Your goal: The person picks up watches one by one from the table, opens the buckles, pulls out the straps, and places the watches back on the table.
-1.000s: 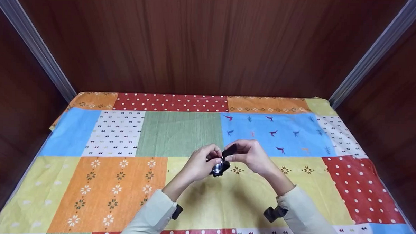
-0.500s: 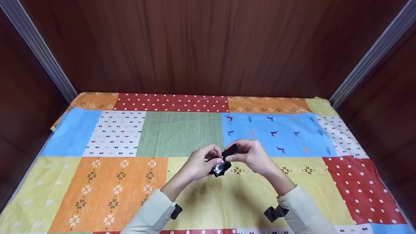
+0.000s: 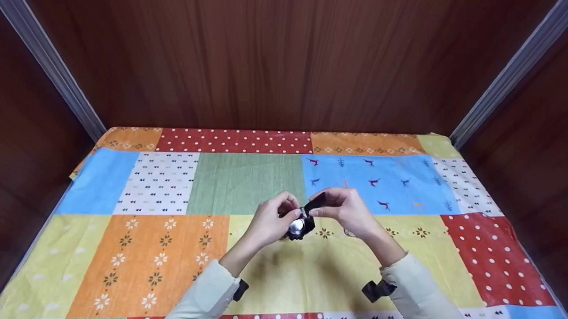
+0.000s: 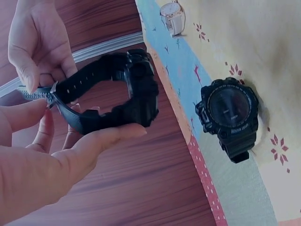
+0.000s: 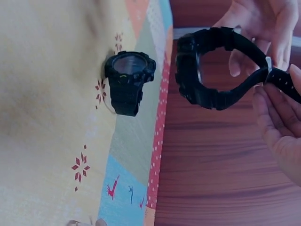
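The chunky black digital watch [image 4: 115,89], its strap looped closed, is held above the table centre. The left hand [image 3: 270,222] fingers curl under its strap; the right hand [image 3: 343,211] pinches the strap end at 2 o'clock.

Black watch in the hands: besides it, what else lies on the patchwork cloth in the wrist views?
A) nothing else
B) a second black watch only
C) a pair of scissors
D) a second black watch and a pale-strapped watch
D: the left wrist view shows a second black watch lying on the cloth, with a pale-strapped watch farther along it.
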The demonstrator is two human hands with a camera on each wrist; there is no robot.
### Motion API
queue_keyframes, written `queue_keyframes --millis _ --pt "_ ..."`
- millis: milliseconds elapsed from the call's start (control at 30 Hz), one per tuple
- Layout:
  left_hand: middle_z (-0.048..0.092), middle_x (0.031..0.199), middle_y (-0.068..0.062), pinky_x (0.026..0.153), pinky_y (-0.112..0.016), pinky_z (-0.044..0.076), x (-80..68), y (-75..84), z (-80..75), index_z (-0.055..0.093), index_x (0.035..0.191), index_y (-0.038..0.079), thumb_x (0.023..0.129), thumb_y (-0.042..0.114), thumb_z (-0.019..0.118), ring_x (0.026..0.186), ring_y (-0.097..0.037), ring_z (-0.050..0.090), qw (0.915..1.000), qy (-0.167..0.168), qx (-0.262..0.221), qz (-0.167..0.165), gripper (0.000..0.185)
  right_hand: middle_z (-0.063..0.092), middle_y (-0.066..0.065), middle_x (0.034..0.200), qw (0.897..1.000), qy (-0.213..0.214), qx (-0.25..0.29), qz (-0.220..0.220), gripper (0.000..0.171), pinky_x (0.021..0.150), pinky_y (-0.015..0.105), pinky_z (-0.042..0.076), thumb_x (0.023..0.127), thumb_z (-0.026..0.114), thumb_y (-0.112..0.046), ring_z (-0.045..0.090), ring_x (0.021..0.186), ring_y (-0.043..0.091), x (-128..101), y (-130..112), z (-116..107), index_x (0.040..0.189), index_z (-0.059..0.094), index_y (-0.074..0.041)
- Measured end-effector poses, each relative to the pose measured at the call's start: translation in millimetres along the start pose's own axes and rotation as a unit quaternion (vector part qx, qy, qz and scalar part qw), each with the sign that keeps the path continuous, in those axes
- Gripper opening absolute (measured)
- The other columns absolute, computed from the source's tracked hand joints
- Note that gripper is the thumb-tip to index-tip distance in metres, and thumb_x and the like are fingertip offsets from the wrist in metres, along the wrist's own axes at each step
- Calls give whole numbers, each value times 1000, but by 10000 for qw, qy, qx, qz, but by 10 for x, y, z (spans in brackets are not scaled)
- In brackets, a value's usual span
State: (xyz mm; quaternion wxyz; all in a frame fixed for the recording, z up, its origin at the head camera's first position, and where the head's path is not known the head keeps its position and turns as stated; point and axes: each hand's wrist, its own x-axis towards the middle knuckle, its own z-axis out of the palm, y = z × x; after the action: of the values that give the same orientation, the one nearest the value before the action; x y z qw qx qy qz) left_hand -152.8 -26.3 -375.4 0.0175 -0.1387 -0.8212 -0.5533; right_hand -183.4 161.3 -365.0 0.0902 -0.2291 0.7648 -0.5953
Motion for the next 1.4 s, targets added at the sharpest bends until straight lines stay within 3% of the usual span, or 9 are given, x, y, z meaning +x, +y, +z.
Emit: queue_keyframes --millis 167,367,567,800,967,1100,1400 --pt "63 83 -2 75 -33 46 -4 -26 -15 58 87 7 84 8 61 78 -15 58 9999 56 -15 92 4 66 18 87 10000 85 23 -14 27 76 32 52 76 72 -3 64 79 17 -3 -19 -18 96 62 11" --pt "65 95 -6 77 -32 49 -18 -59 -57 62 102 4 79 8 70 88 -19 60 9998 -110 160 17 25 67 17 86 9999 144 -39 42 26 75 32 52 76 72 -4 64 78 17 -3 -32 -35 96 64 9" --pt "67 90 -7 80 -36 48 -20 -64 -74 68 95 2 75 4 72 89 -21 61 9983 78 545 198 20 66 16 86 9996 119 -209 113 28 74 30 52 76 72 -5 64 78 14 11 -62 -43 98 63 9" --pt "66 86 -6 78 -40 48 -26 -70 -71 68 93 2 76 4 72 85 -19 60 9971 217 597 414 18 64 23 93 9993 -98 -365 5 32 76 30 52 76 72 -4 63 83 19 47 -34 -43 103 61 10" --pt "66 85 -5 77 -37 48 -27 -70 -79 68 93 2 76 4 71 83 -18 60 9958 271 710 510 17 63 22 94 9957 -274 -887 24 37 76 27 51 76 73 -8 62 87 27 45 0 -68 107 61 8" --pt "66 86 -6 78 -39 48 -28 -67 -75 68 92 2 76 3 71 84 -20 61 9961 243 661 522 16 65 15 91 9905 -475 -1287 91 37 75 27 50 76 73 -10 61 86 26 33 50 -70 108 61 7" --pt "65 88 -5 78 -36 48 -28 -73 -67 67 92 4 77 5 71 87 -20 61 9979 112 512 391 16 66 18 87 9861 -562 -1558 -121 23 75 38 50 77 69 -1 62 81 28 -11 -11 14 98 65 8"
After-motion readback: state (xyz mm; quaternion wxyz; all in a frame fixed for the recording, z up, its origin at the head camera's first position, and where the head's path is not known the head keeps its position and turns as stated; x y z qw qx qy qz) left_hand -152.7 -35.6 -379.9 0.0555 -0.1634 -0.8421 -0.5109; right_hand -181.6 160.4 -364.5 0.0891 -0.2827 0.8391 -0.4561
